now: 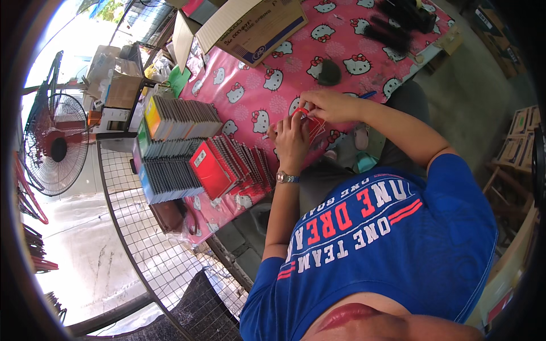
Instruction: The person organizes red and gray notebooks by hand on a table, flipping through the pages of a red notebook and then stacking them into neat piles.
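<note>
Both of my hands meet at the table's near edge over a red notebook (316, 128), which they partly cover. My left hand (292, 140), with a watch at its wrist, lies with bent fingers over the notebook's left part. From the right comes my right hand (329, 105), its fingers pinched at the notebook's top edge, close to my left fingertips. What exactly the fingertips grip there is too small to make out. To the left stands a fanned row of red spiral notebooks (211, 168), the same colour as the one under my hands.
Stacks of yellow-edged notebooks (181, 118) and blue notebooks (169, 177) stand on the pink tablecloth (250, 94). A cardboard box (259, 31), a dark green rounded object (329, 73) and a blue pen (368, 94) lie farther off. A fan (57, 149) stands at far left.
</note>
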The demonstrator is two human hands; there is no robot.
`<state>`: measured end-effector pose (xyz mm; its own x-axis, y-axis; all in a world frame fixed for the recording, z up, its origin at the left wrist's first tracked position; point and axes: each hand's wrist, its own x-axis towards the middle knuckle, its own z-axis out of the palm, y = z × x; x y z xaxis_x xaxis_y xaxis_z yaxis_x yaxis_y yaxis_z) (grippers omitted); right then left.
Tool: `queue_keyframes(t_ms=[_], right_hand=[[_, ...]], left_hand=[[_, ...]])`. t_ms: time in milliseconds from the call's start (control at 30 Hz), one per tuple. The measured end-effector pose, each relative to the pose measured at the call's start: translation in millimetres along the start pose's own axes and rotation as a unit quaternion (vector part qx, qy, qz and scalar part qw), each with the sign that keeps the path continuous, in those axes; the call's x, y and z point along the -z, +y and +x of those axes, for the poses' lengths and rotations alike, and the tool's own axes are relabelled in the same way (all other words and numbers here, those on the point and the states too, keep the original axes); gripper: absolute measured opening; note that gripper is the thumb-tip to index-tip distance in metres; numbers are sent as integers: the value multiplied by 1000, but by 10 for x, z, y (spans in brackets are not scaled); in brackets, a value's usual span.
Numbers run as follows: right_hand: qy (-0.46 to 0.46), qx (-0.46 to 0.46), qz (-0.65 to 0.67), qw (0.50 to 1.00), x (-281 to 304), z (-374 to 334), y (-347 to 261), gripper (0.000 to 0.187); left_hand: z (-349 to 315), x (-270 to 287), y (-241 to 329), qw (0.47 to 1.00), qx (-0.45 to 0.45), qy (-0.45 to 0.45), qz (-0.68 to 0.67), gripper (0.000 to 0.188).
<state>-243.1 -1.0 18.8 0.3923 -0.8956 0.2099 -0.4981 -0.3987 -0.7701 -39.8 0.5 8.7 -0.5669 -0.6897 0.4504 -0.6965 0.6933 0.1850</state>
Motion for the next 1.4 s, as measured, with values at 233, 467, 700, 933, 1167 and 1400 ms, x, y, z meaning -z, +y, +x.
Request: queue_keyframes(t_ms=[233,467,700,933,1167,1400], right_hand=[[-26,-75,-24,997,51,114,-61,27],[4,-30,-301,953,430,121,1058,38],[-214,-102,481,844,190,248,300,40],[-164,-96,405,894,143,189,388,44],[-168,-162,338,912,175,250,319,48],[-172,-155,352,907,167,261,328,45]], left_hand=[[24,-30,-22,999,23,-26,10,23],[-34,-30,-141,990,37,-7,-136,22],[-199,-104,-277,997,58,-1,-44,30],[-93,-95,-102,996,65,14,-63,37],[-92,-94,-116,994,87,-14,-60,42],[-80,-88,-138,993,91,-22,-69,41]])
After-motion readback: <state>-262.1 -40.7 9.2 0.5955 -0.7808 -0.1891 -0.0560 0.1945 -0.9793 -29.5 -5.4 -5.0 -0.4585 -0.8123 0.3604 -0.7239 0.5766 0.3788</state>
